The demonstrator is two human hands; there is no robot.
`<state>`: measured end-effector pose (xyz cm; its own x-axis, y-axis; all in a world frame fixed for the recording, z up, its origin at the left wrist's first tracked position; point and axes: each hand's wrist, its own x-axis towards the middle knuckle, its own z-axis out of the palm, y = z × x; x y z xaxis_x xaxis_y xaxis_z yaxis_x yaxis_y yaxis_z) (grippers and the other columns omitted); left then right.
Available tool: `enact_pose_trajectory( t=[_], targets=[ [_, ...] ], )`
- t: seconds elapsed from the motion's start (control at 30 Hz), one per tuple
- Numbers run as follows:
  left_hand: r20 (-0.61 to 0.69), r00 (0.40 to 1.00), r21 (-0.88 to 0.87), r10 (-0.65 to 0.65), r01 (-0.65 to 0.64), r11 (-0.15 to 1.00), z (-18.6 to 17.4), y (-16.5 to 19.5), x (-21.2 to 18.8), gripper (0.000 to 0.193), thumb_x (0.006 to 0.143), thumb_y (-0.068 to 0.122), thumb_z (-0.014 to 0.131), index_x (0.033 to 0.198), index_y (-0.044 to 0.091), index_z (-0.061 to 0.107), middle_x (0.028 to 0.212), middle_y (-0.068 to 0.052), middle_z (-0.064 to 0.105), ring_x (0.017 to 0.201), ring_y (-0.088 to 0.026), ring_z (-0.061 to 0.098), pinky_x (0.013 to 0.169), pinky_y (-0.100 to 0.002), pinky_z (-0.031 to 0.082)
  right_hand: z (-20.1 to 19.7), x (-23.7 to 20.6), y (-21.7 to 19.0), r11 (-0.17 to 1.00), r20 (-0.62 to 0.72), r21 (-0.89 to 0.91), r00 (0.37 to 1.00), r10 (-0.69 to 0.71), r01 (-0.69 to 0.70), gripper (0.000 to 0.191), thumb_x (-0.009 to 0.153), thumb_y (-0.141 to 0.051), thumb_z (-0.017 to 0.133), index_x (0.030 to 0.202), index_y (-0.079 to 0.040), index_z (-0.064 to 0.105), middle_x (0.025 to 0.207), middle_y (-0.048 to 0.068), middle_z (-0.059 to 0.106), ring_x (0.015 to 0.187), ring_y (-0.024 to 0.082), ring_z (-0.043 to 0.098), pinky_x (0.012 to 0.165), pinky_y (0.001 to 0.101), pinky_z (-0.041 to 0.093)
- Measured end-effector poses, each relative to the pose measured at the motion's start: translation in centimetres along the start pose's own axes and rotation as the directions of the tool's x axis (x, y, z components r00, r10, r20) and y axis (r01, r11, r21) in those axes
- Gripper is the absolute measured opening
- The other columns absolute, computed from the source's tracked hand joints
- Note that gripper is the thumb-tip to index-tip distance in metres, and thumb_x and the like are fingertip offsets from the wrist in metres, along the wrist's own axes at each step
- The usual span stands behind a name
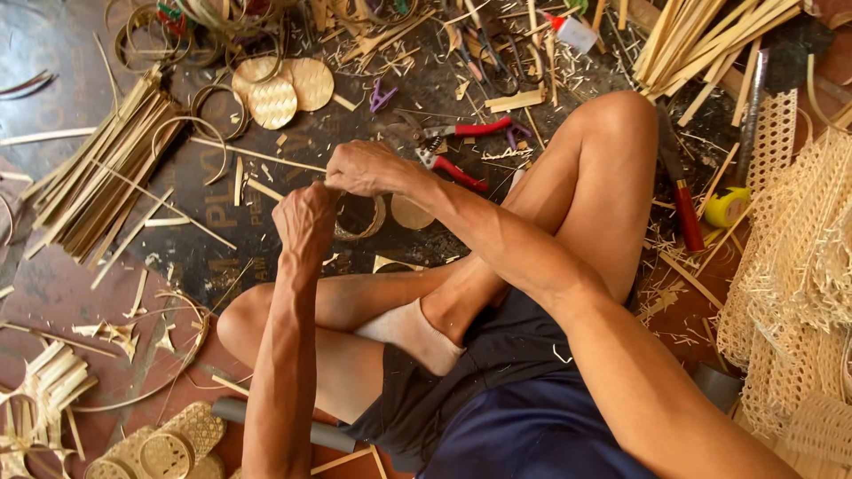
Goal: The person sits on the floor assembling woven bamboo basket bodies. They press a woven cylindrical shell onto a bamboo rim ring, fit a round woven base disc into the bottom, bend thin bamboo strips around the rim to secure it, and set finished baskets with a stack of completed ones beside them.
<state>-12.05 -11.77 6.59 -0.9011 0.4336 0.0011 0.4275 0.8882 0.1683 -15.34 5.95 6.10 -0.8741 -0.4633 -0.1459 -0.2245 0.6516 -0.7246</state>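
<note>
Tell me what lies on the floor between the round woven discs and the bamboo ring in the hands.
In the head view, between the woven discs and the bamboo ring held by the hands lie loose bamboo strips and small offcuts on the dark floor.

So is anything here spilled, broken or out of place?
Nothing looks broken. Bamboo offcuts lie scattered across the floor, and red-handled cutters lie open just beyond both hands, left hand and right hand, which hold a small woven ring.

A bundle of bamboo strips (106, 173) lies left of the hands, pruning shears (453, 146) behind them, woven mats (799, 266) right.
</note>
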Motion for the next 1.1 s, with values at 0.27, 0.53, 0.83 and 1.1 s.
enact_pose_trajectory(
  t=[0.27, 0.53, 0.83, 1.1],
  targets=[
    [0.017, 0.998, 0.036, -0.059, 0.058, 0.998, 1.2, -0.2, -0.4, 0.042, 0.1, 0.035, 0.064, 0.072, 0.004, 0.064, 0.065, -0.02, 0.064, 0.058, -0.038, 0.065, 0.053, -0.049, 0.048, 1.2, -0.3, 1.0, 0.885, -0.194, 0.446, 0.98, -0.053, 0.136, 0.016, 0.083, -0.02, 0.078, 0.079, -0.005, 0.076, 0.073, 0.005, 0.07, 0.062, 0.013, 0.064, 0.058, 0.0348, 0.055],
    [-0.008, 0.99, 0.057, -0.138, 0.139, 0.989, 1.2, -0.1, -0.7, 0.042, 0.099, 0.041, 0.061, 0.076, 0.006, 0.065, 0.072, -0.02, 0.067, 0.068, -0.042, 0.067, 0.062, -0.053, 0.051, -2.2, -2.1, 4.2, 0.946, -0.169, 0.316, 0.985, -0.021, 0.075, 0.031, 0.091, -0.037, 0.073, 0.095, -0.006, 0.078, 0.081, 0.009, 0.075, 0.065, 0.019, 0.064, 0.064, 0.0401, 0.052],
    [0.381, 0.794, -0.19, -0.473, 0.568, 0.801, -2.8, 0.8, -1.4, 0.075, 0.079, 0.053, 0.076, 0.141, 0.015, 0.056, 0.097, -0.017, 0.076, 0.091, -0.033, 0.073, 0.079, -0.045, 0.055, -26.9, -15.6, 25.7, 0.615, -0.544, 0.447, 0.348, 0.763, -0.649, 0.025, 0.097, -0.008, 0.055, 0.073, -0.008, 0.064, 0.067, 0.007, 0.062, 0.051, 0.011, 0.056, 0.041, 0.0297, 0.047],
    [0.329, 0.72, -0.563, -0.611, 0.669, 0.485, -0.4, -3.6, -9.8, 0.063, 0.092, 0.029, 0.073, 0.148, 0.003, 0.057, 0.096, -0.017, 0.076, 0.085, -0.019, 0.068, 0.076, -0.031, 0.052, -26.6, -16.5, 29.5, 0.487, -0.454, 0.49, 0.265, 0.851, -0.723, 0.013, 0.093, -0.005, 0.066, 0.08, -0.003, 0.067, 0.078, 0.014, 0.066, 0.056, 0.017, 0.057, 0.044, 0.0275, 0.046]
  ],
)
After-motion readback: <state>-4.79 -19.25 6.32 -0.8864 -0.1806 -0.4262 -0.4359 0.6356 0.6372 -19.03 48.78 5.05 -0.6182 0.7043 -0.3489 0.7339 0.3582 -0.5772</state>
